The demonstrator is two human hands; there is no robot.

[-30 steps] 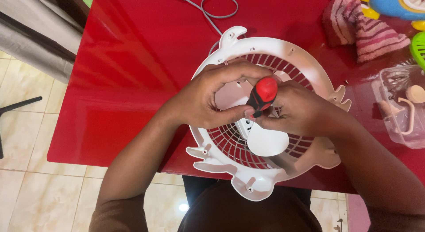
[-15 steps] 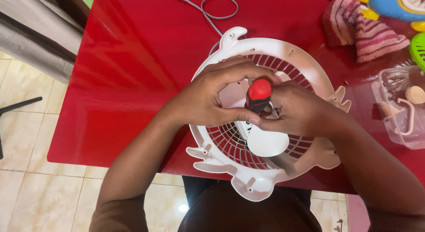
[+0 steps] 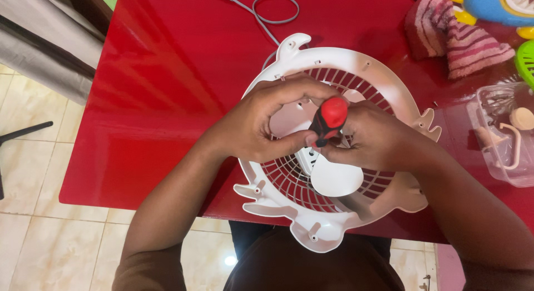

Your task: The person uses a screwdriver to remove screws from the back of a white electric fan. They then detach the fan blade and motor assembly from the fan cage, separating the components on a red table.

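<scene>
Apparently to keep the tool steady, both hands close around the red-and-black plastic-handled screwdriver [image 3: 329, 121], standing nearly upright at the middle of the white round plastic fan grille [image 3: 384, 80] on the glossy red table [image 3: 167, 74]. The left hand [image 3: 261, 124] curls over it, thumb beneath, while the right hand [image 3: 372, 138] pinches the handle's lower part; the grille lies directly under both grips, its white blade [image 3: 335, 180] just below the fingers.

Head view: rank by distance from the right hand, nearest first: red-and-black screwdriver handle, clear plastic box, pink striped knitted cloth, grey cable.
From the right hand:
1. Red-and-black screwdriver handle: in its fingers, over the middle of the white plastic fan grille.
2. Clear plastic box: on the red table's right edge.
3. Pink striped knitted cloth: far right corner.
4. Grey cable: far edge, beyond the grille.
</scene>
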